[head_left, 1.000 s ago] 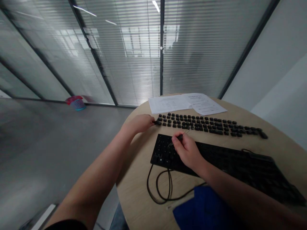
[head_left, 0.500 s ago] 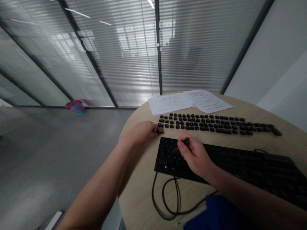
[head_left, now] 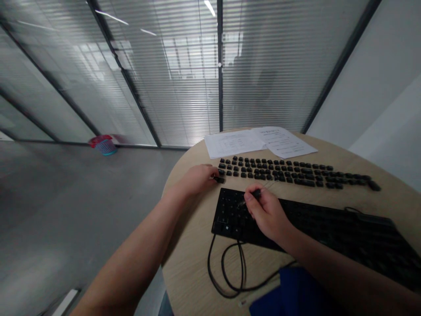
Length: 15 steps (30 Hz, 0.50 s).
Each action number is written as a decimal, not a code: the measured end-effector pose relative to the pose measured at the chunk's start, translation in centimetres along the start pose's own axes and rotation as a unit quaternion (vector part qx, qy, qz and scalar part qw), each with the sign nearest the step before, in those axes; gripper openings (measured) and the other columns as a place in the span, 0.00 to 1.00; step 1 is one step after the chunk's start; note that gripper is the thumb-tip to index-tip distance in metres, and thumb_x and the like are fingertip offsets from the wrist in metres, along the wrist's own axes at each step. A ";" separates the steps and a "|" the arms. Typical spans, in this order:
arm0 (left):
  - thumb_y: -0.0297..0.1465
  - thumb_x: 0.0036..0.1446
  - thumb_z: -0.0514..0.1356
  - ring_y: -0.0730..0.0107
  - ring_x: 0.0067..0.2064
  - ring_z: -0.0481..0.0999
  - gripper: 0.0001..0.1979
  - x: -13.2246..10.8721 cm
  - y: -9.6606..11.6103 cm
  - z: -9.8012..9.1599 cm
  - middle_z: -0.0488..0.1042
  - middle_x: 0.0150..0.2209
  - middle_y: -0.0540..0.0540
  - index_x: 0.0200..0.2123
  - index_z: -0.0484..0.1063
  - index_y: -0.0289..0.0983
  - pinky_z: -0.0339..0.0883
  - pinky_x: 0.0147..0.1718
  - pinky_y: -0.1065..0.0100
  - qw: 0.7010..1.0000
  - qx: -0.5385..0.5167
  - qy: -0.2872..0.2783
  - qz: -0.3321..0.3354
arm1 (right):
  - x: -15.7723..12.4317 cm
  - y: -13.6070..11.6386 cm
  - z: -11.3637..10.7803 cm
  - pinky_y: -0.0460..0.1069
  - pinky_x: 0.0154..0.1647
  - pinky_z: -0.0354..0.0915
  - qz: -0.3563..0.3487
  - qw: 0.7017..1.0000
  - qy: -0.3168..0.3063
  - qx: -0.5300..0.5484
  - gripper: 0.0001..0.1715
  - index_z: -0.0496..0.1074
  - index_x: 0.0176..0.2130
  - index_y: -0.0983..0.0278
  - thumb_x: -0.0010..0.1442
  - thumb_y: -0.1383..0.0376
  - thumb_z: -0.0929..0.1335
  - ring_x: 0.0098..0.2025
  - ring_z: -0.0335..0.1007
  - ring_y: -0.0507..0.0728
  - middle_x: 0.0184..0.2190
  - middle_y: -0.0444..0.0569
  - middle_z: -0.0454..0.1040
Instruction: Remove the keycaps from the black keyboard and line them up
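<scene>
My left hand (head_left: pixel 203 179) rests at the left end of the rows of loose black keycaps (head_left: pixel 259 171). Its fingers are pinched on a wide keycap (head_left: pixel 220 180) lying on the table there. In my right hand (head_left: pixel 268 213) is a keycap puller with a black handle (head_left: pixel 256 193) and thin wires; the fingers are wrapped round the handle. That hand is over the left part of a black keyboard (head_left: pixel 315 219), where many key positions show bare. A few keys, one with a white Windows mark, sit at the keyboard's near left corner.
Printed sheets (head_left: pixel 237 144) lie behind the keycaps on the round wooden table (head_left: pixel 187 281). A looped black cable (head_left: pixel 224 281) and a blue item (head_left: pixel 289 294) are at the near side. On the floor, a blue basket (head_left: pixel 107 147) stands by the glass wall.
The view has shifted slightly. My left fingers have moved a little on the wide keycap, which now shows more clearly. My right hand stays over the keyboard with the puller.
</scene>
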State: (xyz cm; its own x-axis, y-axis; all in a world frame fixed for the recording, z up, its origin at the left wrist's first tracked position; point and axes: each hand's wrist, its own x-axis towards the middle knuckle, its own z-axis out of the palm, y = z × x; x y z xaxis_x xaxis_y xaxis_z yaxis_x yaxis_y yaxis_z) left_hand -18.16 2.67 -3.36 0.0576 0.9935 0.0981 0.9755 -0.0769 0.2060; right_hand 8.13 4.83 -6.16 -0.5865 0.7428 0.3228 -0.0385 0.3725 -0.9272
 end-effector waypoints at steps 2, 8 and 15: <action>0.33 0.61 0.64 0.58 0.39 0.77 0.10 0.0 0.0 0.0 0.82 0.41 0.41 0.45 0.80 0.39 0.68 0.42 0.59 1.000 0.002 0.001 -0.002 | 0.0 0.0 0.0 0.47 0.21 0.57 0.001 1.000 0.000 0.002 0.17 0.67 0.36 0.59 0.69 0.50 0.67 0.21 0.58 0.52 0.20 0.39 0.61; 0.32 0.59 0.64 0.58 0.38 0.77 0.13 0.1 0.2 -0.2 0.81 0.39 0.42 0.47 0.80 0.39 0.68 0.41 0.59 1.000 -0.001 -0.005 -0.007 | -0.1 0.4 0.0 0.47 0.22 0.56 0.008 1.000 -0.007 -0.001 0.17 0.68 0.37 0.60 0.69 0.50 0.67 0.22 0.58 0.52 0.21 0.39 0.62; 0.35 0.61 0.63 0.59 0.39 0.77 0.11 0.3 0.6 0.0 0.82 0.40 0.41 0.45 0.81 0.39 0.69 0.41 0.59 1.000 -0.007 -0.001 0.001 | -0.1 0.4 -0.1 0.47 0.21 0.56 0.006 1.000 -0.013 -0.003 0.17 0.68 0.37 0.59 0.70 0.50 0.67 0.21 0.58 0.52 0.21 0.39 0.61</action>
State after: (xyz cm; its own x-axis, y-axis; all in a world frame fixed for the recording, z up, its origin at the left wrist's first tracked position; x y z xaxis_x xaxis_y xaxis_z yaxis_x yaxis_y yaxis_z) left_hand -17.60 2.88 -3.20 0.0596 0.9936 0.0958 0.9724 -0.0795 0.2194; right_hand 8.27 4.95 -6.59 -0.6070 0.7330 0.3071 -0.0270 0.3671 -0.9298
